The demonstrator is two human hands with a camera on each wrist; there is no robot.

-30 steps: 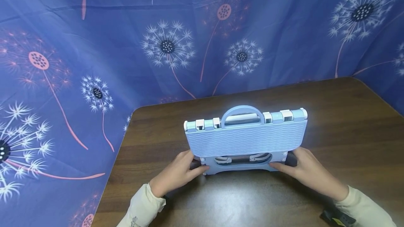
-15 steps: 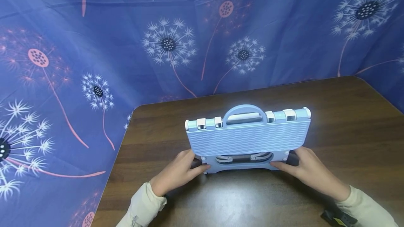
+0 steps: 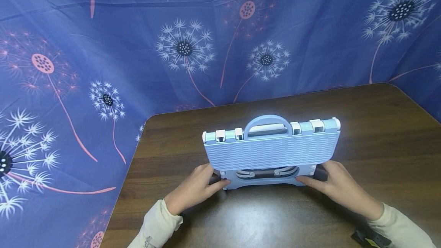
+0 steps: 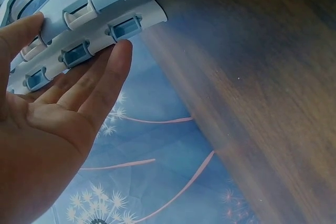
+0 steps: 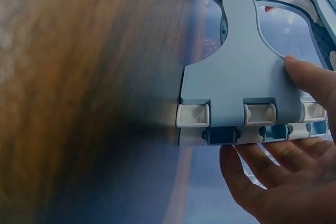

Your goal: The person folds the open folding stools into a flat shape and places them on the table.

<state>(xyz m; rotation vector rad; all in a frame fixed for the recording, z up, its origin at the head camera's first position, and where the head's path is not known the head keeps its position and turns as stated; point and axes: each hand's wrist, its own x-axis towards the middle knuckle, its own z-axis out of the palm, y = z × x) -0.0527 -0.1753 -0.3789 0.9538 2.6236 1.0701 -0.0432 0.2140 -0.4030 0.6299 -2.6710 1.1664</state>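
A light blue folding step stool (image 3: 272,152) with white hinge parts stands on the wooden table, its textured top panel tilted towards me and its carry handle (image 3: 267,119) uppermost. My left hand (image 3: 193,186) grips the stool's left side, thumb on the front leg panel. On the opposite side my right hand (image 3: 339,188) holds it the same way. In the left wrist view, fingers (image 4: 113,72) lie along the hinged side edge (image 4: 76,53). The right wrist view has the thumb (image 5: 310,77) by the leg panel's opening and the other fingers against the hinges (image 5: 260,114).
The brown wooden table (image 3: 165,141) extends around the stool. Behind and to the left hangs a blue cloth (image 3: 131,41) with dandelion prints. A dark strap-like item (image 3: 370,238) shows under the right sleeve (image 3: 396,225).
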